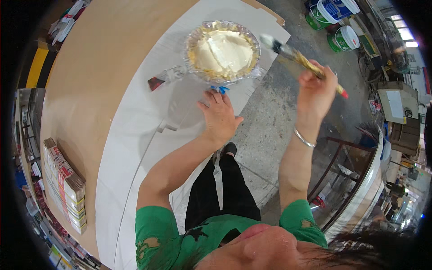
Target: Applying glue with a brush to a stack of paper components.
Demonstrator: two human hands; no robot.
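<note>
In my right hand [318, 92] is a paintbrush [310, 66] with a wooden handle and a red end, my fingers closed around it. Its pale, blurred bristles point left, just right of a plastic-lined bowl [191, 53]. Thick cream-coloured paste [227, 51] fills this bowl, with yellowish crust on the plastic around the rim. My left hand [218, 114] lies with fingers spread below the bowl, its fingertips by a small blue piece [219, 89]. Whether they touch that piece I cannot tell. A dark red-tipped flat tool [156, 83], partly under clear plastic, lies left of the bowl.
White sheets [135, 135] with cut edges lie on a brown table [90, 76]. A strapped stack of cardboard [65, 186] stands at the table's left. Green and white buckets [344, 39] are on the floor at the far right; a metal-framed rack [346, 166] stands at my right.
</note>
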